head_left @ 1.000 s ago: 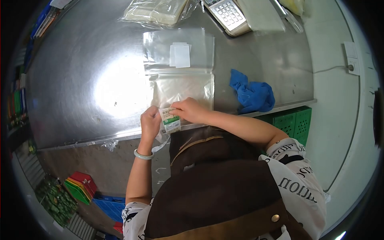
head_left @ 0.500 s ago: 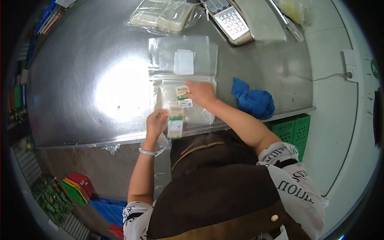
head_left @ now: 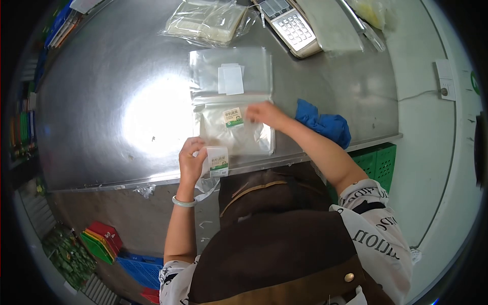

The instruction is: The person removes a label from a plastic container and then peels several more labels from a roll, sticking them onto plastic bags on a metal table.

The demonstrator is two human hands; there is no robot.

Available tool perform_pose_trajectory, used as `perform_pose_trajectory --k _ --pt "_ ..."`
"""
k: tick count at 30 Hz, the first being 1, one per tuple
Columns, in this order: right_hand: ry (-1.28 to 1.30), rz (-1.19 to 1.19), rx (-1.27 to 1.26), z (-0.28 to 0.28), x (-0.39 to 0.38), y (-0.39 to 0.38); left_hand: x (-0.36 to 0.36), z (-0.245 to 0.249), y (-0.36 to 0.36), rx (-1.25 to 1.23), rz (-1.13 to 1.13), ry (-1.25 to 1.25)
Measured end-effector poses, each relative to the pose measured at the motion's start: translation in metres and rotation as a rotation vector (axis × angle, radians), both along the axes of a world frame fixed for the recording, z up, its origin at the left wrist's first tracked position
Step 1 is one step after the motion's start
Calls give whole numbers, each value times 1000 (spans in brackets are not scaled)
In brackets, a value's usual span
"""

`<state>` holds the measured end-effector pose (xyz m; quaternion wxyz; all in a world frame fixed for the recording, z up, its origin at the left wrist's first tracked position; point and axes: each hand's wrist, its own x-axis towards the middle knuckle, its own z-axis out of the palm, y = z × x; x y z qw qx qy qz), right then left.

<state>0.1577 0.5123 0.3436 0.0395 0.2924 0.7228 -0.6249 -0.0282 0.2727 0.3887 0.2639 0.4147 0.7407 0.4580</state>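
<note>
My left hand (head_left: 193, 158) is closed at the table's front edge, its fingers pinching a strip of labels (head_left: 218, 161) that hangs over the edge. The front label is cream with green and has printed characters. A similar label (head_left: 233, 117) lies on a stack of clear plastic bags (head_left: 254, 137). To the right of that label, my right hand (head_left: 262, 114) hovers over the bags with curled fingers, blurred; whether something is between them is hidden. Farther back on the bags are several white paper pieces (head_left: 234, 81).
A blue cloth (head_left: 325, 125) lies right of the bags. At the back are wrapped plastic bags (head_left: 203, 23) and a keypad device (head_left: 292, 30). Green crates (head_left: 378, 165) stand below the right edge. Blue and red crates (head_left: 140, 267) stand lower left.
My right hand has moved right, off the label, which now lies on the bags. My left hand has shifted slightly left, and a different part of the label strip faces up.
</note>
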Motion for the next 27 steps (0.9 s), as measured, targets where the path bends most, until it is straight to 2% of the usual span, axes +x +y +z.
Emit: perform_pose_trajectory --k 2,5,7,8,9,10,11,14,15,17,18,19,22,23,25,26,27 --pt "147 -729 -32 17 -9 26 3 27 10 -110 140 -271" --pt "274 -854 458 68 -15 27 6 30 12 -154 237 -534" --pt "369 -253 415 59 -20 -14 7 29 18 -143 214 -619" --pt "233 -53 124 55 -25 -41 9 32 23 -142 190 -640" --pt "319 33 347 62 -28 -67 12 35 27 -140 167 -661" --pt "172 94 263 67 -31 -77 14 36 30 -140 148 -680" --pt "27 155 176 69 -33 -80 18 29 32 -91 129 -486" --pt "150 106 233 68 -33 -73 9 25 20 -286 62 -535" --pt "181 42 329 68 -32 -69 7 25 18 -405 114 -465" --pt "163 -205 241 74 -33 -57 2 0 3 -449 131 -303" --pt "157 -326 202 75 -36 -48 1 -15 -4 -465 141 -220" --pt "44 -376 172 65 -39 -38 11 -16 0 -241 290 -350" --pt "-31 5 666 32 -43 -31 9 -19 -3 -336 341 -493" --pt "-167 211 797 26 -44 -29 9 -18 -1 -284 333 -540" --pt "-287 126 784 29 -43 -21 10 -17 1 -182 319 -635" --pt "-345 90 776 35 -41 -18 8 -20 -1 -175 276 -569" --pt "-247 109 714 38 -33 -18 4 -23 -6 -173 234 -507"
